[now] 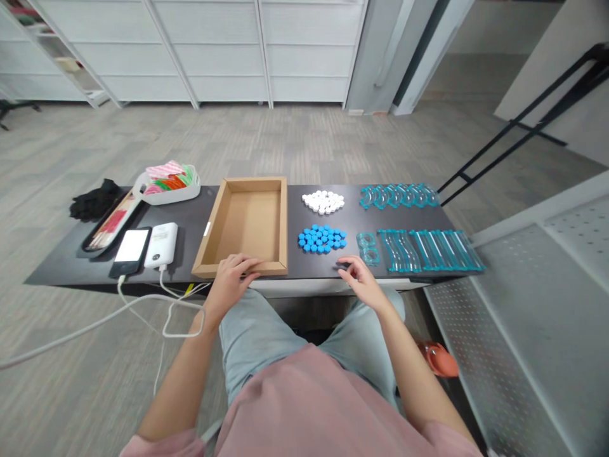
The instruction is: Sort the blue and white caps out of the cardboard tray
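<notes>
My left hand [234, 277] rests on the front rim of a shallow open cardboard box [283, 222], fingers stretched over the edge near its front left part. Nothing shows in the box. My right hand [359, 278] is at the table's front edge, loosely bent, thumb and forefinger apart with nothing visible between them. Ahead of it, on its left, lies a cluster of small blue pieces [322, 239]. White pieces [323, 202] are grouped behind them. Just beyond the right hand sit small teal-edged clear pieces [368, 249] with round openings.
Rows of clear teal-ended curved pieces [398, 195] and straight tube-like pieces [447, 250] cover the table's right side. At left are a phone [130, 247], a white power bank [162, 245] with cables, a long tray [111, 222], a white basket [171, 195] and black cloth [96, 200].
</notes>
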The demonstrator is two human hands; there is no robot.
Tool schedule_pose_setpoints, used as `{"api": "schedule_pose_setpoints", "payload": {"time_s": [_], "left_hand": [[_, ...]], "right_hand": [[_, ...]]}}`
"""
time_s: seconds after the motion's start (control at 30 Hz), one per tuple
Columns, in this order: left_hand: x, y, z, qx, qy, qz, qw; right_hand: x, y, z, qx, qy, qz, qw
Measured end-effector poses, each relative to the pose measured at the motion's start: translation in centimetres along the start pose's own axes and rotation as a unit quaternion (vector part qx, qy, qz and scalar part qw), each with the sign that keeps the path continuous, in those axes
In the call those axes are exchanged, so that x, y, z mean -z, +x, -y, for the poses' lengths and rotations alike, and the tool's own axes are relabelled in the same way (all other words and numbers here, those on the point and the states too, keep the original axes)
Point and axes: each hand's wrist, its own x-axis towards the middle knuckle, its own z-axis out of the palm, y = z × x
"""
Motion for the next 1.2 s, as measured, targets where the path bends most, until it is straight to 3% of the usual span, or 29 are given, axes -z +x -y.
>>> {"api": "schedule_pose_setpoints", "payload": {"time_s": [0.17,0.43,0.5,0.6,0.67,0.77,0.83,0.93,1.1,1.2], "left_hand": [[0.2,0.6,0.8,-0.009,0.010,0.014,1.000],[0.1,0.9,1.0,-0.023,-0.011,-0.018,1.000],[0.7,0.9,1.2,-0.028,-0.011,-0.060,0.998],[2.8,1.7,3.0,0.007,0.002,-0.181,0.983],[4.8,3.2,5.1,0.075,0.006,-0.275,0.959],[7.3,6.0,8.2,0.224,-0.051,-0.342,0.911],[8.1,7.7,9.6,0.311,-0.079,-0.328,0.888],[8.0,8.8,10.3,0.361,-0.077,-0.258,0.893],[7.2,8.3,11.4,0.341,-0.055,-0.193,0.918],[7.1,7.9,12.7,0.308,-0.030,-0.176,0.934]], "right_hand": [[0.0,0.0,-0.2,0.000,-0.007,0.011,1.000],[-0.5,-0.2,-0.9,0.005,0.010,0.028,1.000],[-0.6,-0.3,-1.1,0.012,0.011,0.029,0.999],[-0.8,-0.4,-1.5,0.024,0.010,0.027,0.999],[-0.9,-0.4,-1.7,0.032,0.006,0.029,0.999],[-0.9,-0.2,-1.9,0.041,0.001,0.034,0.999],[-1.1,-0.3,-1.8,0.043,-0.001,0.031,0.999],[-1.4,-1.2,-1.5,0.058,-0.018,0.030,0.998],[-0.8,-6.0,-1.9,0.090,-0.134,0.115,0.980],[0.7,-9.4,-3.3,0.039,-0.217,0.101,0.970]]}}
